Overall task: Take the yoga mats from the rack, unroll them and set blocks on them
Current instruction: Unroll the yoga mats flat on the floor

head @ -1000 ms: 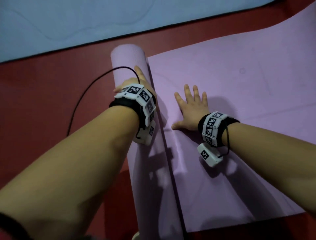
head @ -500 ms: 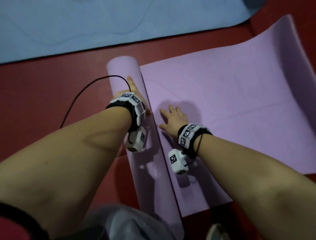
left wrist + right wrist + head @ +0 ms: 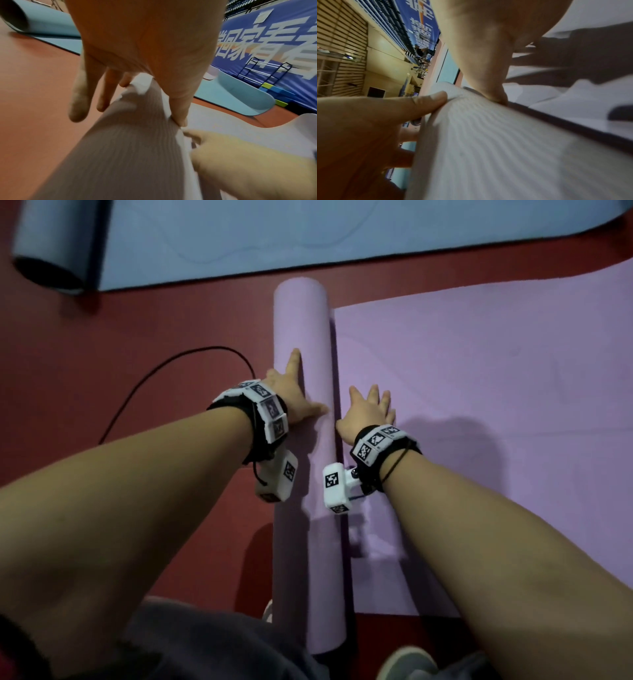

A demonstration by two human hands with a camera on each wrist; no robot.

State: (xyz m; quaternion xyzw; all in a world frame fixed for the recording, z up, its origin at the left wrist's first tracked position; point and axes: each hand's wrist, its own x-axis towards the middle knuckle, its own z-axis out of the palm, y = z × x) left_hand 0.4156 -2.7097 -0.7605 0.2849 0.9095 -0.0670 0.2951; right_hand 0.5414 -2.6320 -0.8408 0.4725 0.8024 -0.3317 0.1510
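Note:
A purple yoga mat lies partly unrolled on the red floor. Its remaining roll (image 3: 301,337) runs away from me, and the flat part (image 3: 479,405) spreads to the right. My left hand (image 3: 291,395) rests on top of the roll (image 3: 128,148) with straight fingers, the thumb along its right side. My right hand (image 3: 370,409) lies flat on the unrolled sheet, its thumb pressed against the roll's seam (image 3: 496,148). Coloured blocks (image 3: 274,93) sit on the floor by a blue metal rack (image 3: 264,70) in the left wrist view.
A light blue mat (image 3: 308,234) lies unrolled across the far side, its rolled end (image 3: 51,251) at the upper left. A black cable (image 3: 164,371) loops over the floor left of the purple roll. My shoe (image 3: 404,662) and knee are at the bottom edge.
My right hand slid left across the flat sheet until it met the roll. My left hand stayed on the roll. My view shifted, bringing the blue mat's rolled end into sight.

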